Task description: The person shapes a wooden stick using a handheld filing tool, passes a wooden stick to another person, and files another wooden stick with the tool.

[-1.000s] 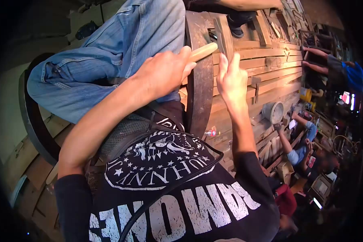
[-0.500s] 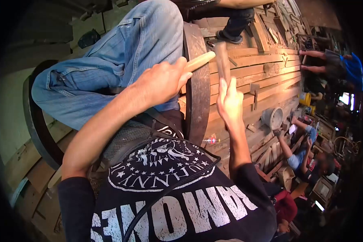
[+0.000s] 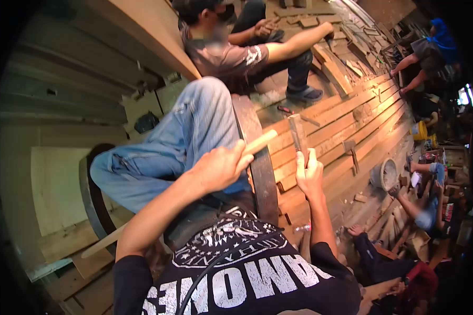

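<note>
My left hand [image 3: 218, 167] is closed around a pale, rounded wooden stick [image 3: 261, 142] that points up to the right, over a curved dark band [image 3: 263, 178] in front of my lap. Upright in my right hand [image 3: 310, 173] is a brown wooden piece [image 3: 298, 134], gripped near its lower end; its exact kind is unclear. A gap separates the two pieces. My left hand lies close to my bent knee in blue jeans [image 3: 207, 113]. Beyond my right hand stretch long wooden planks [image 3: 333, 126].
A hammer [image 3: 351, 156] lies on the planks. A grey bucket [image 3: 384, 174] stands to the right, with a yellow bucket [image 3: 419, 129] farther off. A co-worker [image 3: 231, 58] sits ahead near scattered wood offcuts. Other people sit or stand at the right.
The view has shifted, bringing more of the co-worker ahead into sight. The brown wooden piece has moved away from the pale stick's tip, which it was close to or overlapping before.
</note>
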`<state>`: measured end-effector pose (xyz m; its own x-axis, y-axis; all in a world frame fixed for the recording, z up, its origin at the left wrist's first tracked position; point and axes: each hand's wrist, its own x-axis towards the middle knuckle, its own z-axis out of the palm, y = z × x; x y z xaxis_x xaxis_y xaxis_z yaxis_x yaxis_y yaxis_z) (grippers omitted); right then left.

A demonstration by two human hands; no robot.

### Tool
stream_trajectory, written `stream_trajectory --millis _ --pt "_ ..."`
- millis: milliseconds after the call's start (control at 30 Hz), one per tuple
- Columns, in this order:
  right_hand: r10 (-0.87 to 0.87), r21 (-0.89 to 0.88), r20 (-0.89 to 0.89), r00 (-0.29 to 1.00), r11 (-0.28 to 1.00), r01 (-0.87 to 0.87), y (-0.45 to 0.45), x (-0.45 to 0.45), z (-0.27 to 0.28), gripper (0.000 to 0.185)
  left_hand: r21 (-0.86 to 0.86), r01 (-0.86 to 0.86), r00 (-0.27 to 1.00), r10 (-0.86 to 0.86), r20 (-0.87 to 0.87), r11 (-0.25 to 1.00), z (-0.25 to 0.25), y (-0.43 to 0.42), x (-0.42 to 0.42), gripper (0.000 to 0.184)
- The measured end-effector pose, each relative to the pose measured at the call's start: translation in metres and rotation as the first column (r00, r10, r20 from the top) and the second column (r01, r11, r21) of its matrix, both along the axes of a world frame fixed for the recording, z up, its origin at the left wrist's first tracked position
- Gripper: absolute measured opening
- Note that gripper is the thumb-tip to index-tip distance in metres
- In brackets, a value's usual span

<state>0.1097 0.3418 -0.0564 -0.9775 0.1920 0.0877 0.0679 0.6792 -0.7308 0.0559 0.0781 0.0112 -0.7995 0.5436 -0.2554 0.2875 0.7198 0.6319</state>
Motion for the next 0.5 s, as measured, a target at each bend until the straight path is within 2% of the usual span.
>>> stream_trajectory --millis 100,233,300,400,433,500 --pt "0.025 -0.006 -0.045 0.999 1.0 -0.025 -0.006 -0.017 0.003 0.021 -0.039 0.048 0.995 -0.051 -0.085 0.998 0.04 0.004 -0.008 0.033" --pt "-0.054 -0.023 -0.012 0.998 0.998 0.054 -0.002 -0.021 0.001 0.028 -0.126 0.112 0.962 -0.139 -0.236 0.986 0.082 0.011 -0.034 0.035" --pt "-0.084 -0.052 0.001 0.996 0.995 0.084 0.005 -0.016 -0.01 0.032 -0.116 0.126 0.93 -0.158 -0.333 0.985 0.097 0.012 -0.047 0.036" --pt "-0.134 -0.022 0.129 0.983 0.99 0.138 0.013 -0.004 -0.025 0.038 -0.198 0.136 0.861 -0.215 -0.46 0.971 0.118 0.017 -0.067 0.041" --pt "-0.138 -0.03 0.125 0.983 0.989 0.143 0.014 0.001 -0.033 0.038 -0.203 0.17 0.811 -0.254 -0.528 0.964 0.122 0.018 -0.072 0.041" --pt "-0.142 -0.006 0.04 0.989 0.99 0.143 0.017 0.006 -0.046 0.032 -0.273 0.203 0.795 -0.321 -0.514 0.94 0.137 0.024 -0.073 0.041"
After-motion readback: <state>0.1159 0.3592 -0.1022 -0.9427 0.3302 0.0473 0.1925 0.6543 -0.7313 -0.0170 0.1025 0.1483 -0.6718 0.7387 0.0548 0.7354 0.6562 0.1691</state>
